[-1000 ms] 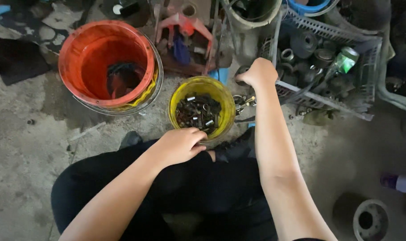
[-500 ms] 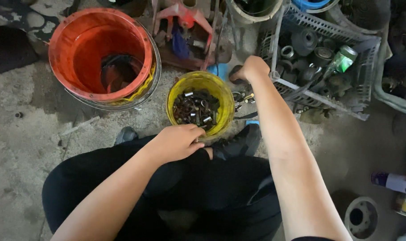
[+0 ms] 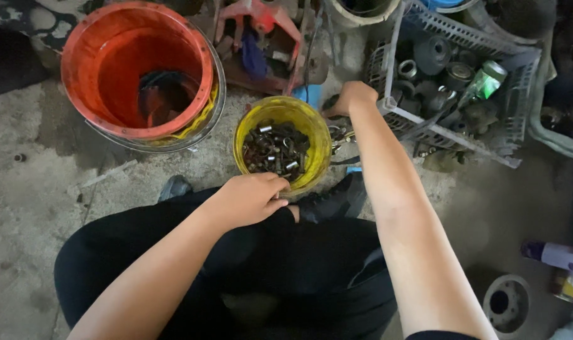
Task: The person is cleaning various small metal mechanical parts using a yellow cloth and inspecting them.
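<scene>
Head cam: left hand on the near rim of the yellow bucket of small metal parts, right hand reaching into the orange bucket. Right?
Not quite. In the head view the right hand is not in the orange bucket; it reaches past the far right side of the yellow bucket, at the corner of the grey crate. The left hand is on the yellow bucket's near rim, and the bucket holds small metal parts.

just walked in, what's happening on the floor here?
A person crouches on a concrete floor over a small yellow bucket full of small dark metal parts. The left hand rests curled at the bucket's near rim. The right hand reaches past its far side, down beside a grey crate of larger parts. An orange bucket stands to the left.
</scene>
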